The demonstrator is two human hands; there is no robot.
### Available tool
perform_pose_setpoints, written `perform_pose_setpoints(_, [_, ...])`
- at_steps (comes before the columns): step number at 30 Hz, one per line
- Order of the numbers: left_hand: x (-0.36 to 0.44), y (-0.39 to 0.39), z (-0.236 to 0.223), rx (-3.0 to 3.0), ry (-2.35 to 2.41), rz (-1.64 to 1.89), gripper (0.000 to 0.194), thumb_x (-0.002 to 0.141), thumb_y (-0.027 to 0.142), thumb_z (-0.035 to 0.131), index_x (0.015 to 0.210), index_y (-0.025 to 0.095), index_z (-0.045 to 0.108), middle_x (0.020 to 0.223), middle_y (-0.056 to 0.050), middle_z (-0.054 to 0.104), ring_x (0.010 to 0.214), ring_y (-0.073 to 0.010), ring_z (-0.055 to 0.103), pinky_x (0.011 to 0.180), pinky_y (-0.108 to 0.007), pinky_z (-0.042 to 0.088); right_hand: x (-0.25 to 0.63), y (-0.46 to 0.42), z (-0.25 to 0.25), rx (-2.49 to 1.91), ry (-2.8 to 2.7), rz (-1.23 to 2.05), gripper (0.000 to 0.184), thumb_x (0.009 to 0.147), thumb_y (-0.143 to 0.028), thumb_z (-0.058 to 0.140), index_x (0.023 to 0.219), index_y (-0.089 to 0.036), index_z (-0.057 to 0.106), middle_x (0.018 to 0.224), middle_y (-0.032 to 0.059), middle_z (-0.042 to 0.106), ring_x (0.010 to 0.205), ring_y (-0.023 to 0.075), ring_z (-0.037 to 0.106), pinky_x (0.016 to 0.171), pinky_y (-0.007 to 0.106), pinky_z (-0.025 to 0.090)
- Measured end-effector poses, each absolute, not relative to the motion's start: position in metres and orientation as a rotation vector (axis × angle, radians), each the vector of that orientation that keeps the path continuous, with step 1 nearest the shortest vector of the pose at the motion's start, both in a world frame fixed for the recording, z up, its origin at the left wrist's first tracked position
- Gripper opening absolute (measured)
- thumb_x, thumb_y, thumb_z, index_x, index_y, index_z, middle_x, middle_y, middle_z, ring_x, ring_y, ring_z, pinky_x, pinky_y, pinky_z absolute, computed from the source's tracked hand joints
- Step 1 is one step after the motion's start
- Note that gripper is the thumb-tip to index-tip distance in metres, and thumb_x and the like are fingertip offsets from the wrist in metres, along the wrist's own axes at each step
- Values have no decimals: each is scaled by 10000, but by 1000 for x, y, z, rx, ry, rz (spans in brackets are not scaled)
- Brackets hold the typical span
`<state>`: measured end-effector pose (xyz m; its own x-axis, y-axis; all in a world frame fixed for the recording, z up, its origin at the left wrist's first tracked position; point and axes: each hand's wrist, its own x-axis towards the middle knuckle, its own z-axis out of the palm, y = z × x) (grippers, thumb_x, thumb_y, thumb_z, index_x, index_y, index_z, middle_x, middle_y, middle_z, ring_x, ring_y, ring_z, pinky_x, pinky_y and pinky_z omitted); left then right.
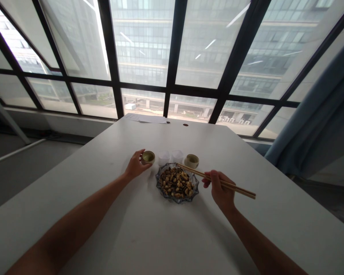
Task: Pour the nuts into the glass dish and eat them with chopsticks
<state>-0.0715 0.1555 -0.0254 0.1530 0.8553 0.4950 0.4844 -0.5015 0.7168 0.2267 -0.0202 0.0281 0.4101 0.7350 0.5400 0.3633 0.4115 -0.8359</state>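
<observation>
My left hand [137, 165] is closed around the side of a small green-lined cup [148, 157], which stands left of the bowl. A pair of wooden chopsticks [239, 190] is gripped in my right hand [220, 187]. Their tips point left, over the far rim of a scalloped glass bowl [195, 193]. Mixed nuts and seeds [176, 183] fill that bowl. Behind it stand two small clear plastic cups [164, 157], side by side. A second small cup [192, 161], pale outside, sits right of them, just beyond the chopsticks.
Everything rests on a long white table [149, 236]. White paper sheets [151, 119] lie at its far end, near a round dark hole [185, 125]. Large black-framed windows [143, 42] rise behind the table. A blue curtain [312, 114] hangs at the right.
</observation>
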Motion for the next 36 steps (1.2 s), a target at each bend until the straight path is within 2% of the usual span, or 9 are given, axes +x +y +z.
perform_pose_setpoints(7, [-77,161,-28,1935,1417,1228,765,682,474,761,1310,128,493,1198,-154,616,992,-242,639,854,-383,554,226,-20,29,-1184,-1180,333,463,882,-605,606,762,-166,690,578,46,667,436,151,593,416,260,484])
perform_pose_setpoints(10, [-76,161,-25,2050,1480,1233,810,694,467,760,1354,117,447,1247,-178,592,1113,-289,605,978,-443,498,231,-21,28,-1201,-1320,210,401,947,-511,557,773,-179,698,591,42,672,454,147,601,450,260,491])
perform_pose_setpoints(14, [-63,152,-7,2355,1535,1202,800,762,493,706,1408,138,396,1405,-197,509,1321,-351,462,1094,-510,389,237,-24,28,-1077,-1804,-84,272,951,-381,588,793,-208,725,666,43,694,557,151,630,543,261,503])
perform_pose_setpoints(18, [-37,146,19,2645,1407,982,698,831,495,633,1420,196,409,1471,-141,487,1368,-311,432,1143,-496,319,236,-23,29,-930,-1938,-227,219,974,-297,564,861,-197,723,693,44,689,588,145,629,558,250,492])
perform_pose_setpoints(21, [-17,152,33,2724,1329,799,691,849,483,611,1436,187,400,1459,-144,506,1353,-308,457,1163,-508,270,236,-23,29,-943,-1902,-250,207,976,-285,562,868,-199,718,702,36,687,595,142,633,559,244,495])
perform_pose_setpoints(26, [-5,171,34,2660,1279,575,719,847,459,628,1452,169,369,1369,-160,590,1295,-333,522,1127,-544,290,238,-25,29,-973,-1846,-191,220,971,-313,570,851,-206,721,708,32,699,585,140,641,555,243,503])
perform_pose_setpoints(29, [-8,176,31,2652,1176,616,724,818,414,685,1434,185,381,1285,-133,651,1248,-313,560,1093,-521,336,236,-26,29,-1043,-1710,-47,271,963,-363,576,801,-197,715,644,29,681,534,139,625,521,247,493])
perform_pose_setpoints(33, [-13,173,29,2781,972,761,741,752,319,764,1401,203,426,1288,-107,638,1206,-290,560,1039,-449,408,231,-16,26,-1105,-1153,299,427,930,-541,571,782,-159,688,574,38,657,443,141,585,446,258,468])
perform_pose_setpoints(36, [-15,170,30,2859,918,764,684,759,281,759,1374,205,470,1297,-105,623,1207,-289,543,1037,-438,413,233,-6,23,-1059,-814,482,530,831,-663,629,763,-138,661,550,43,639,430,135,567,420,248,445])
